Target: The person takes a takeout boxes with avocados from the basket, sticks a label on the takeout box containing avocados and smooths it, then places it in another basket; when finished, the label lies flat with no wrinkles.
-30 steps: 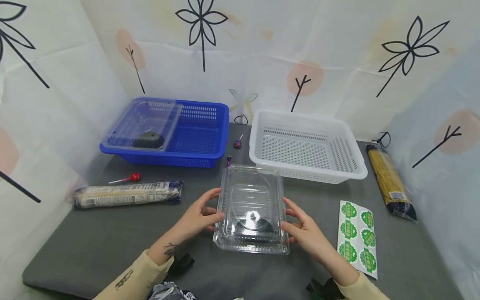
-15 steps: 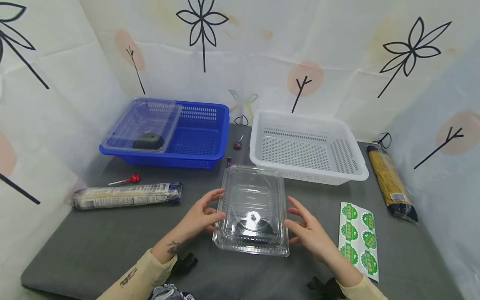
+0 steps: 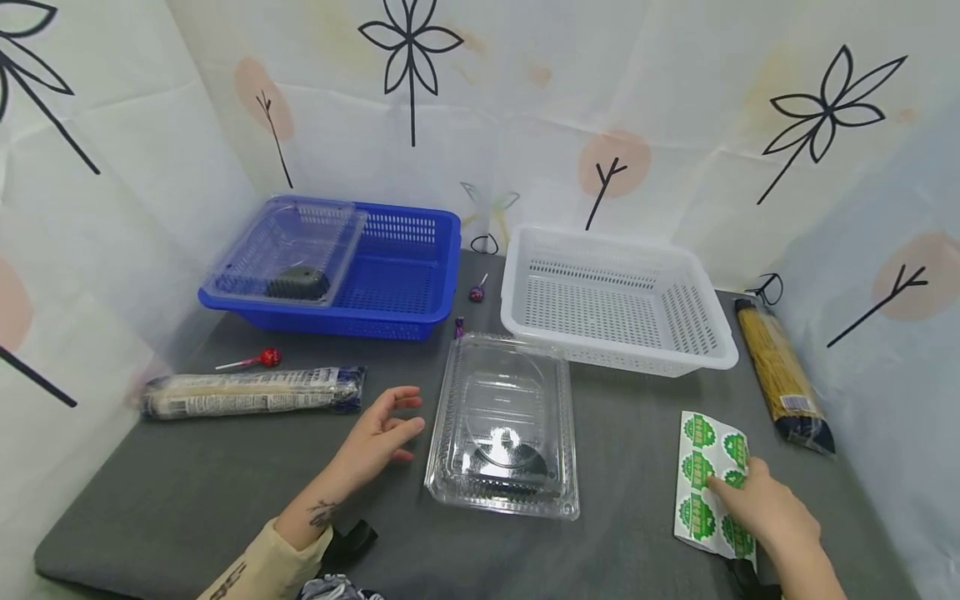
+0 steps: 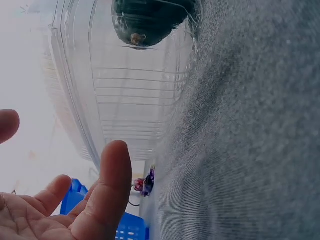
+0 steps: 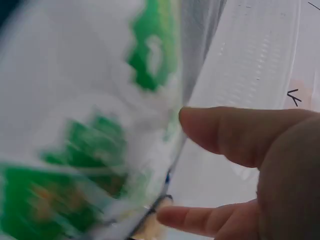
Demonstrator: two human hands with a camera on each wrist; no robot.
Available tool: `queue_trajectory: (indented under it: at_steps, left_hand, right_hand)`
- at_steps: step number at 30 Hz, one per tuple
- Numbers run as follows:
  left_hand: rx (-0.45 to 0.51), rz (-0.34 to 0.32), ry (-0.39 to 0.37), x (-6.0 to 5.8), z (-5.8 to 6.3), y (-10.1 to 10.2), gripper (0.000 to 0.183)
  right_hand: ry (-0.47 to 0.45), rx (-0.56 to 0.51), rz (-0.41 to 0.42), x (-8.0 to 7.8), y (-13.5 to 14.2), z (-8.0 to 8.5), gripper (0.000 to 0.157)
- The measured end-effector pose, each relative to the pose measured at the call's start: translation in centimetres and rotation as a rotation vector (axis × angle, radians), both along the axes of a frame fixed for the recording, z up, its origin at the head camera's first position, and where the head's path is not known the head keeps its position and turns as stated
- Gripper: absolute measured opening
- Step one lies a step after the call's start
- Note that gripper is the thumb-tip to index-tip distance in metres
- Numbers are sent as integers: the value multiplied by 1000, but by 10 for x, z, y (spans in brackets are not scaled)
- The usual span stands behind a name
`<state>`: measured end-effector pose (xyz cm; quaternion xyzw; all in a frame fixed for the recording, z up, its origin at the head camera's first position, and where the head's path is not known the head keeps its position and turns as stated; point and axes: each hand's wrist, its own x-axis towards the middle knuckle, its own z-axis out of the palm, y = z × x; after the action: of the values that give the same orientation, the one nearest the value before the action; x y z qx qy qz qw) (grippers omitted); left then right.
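A clear plastic clamshell box [image 3: 498, 392] lies closed on the grey table, with a rounded dark green object [image 4: 150, 22] inside that has a brown spot at one end. Just left of the box hovers my left hand [image 3: 375, 442], fingers spread and apart from it, holding nothing. On the right, my right hand [image 3: 783, 508] pinches a white sheet of round green stickers [image 3: 697, 467], thumb on its face and fingers behind. The sheet bends under this grip, and in the right wrist view it fills the left side, blurred.
Behind the box stand a blue basket [image 3: 397, 325], bearing another clear box [image 3: 281, 221], and a white basket [image 3: 622, 354]. A long wrapped pack [image 3: 255, 393] and a red lollipop [image 3: 270, 357] lie left. One purple lollipop [image 3: 477, 293] sits between the baskets; a yellow noodle pack [image 3: 780, 367] lies right.
Both hands have come away from the clamshell box. My left hand has drawn back a little leftward, while my right has moved right and taken hold of the sticker sheet.
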<state>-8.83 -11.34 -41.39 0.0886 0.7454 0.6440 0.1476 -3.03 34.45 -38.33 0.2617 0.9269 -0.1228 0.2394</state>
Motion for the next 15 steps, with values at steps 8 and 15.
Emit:
queue_trajectory:
  at_steps: [8, 15]
  left_hand:
    - [5, 19, 7, 2, 1, -1, 49]
    - [44, 44, 23, 8, 9, -5, 42]
  right_hand:
    - [132, -93, -133, 3, 2, -14, 121]
    - [417, -485, -404, 9, 9, -15, 109]
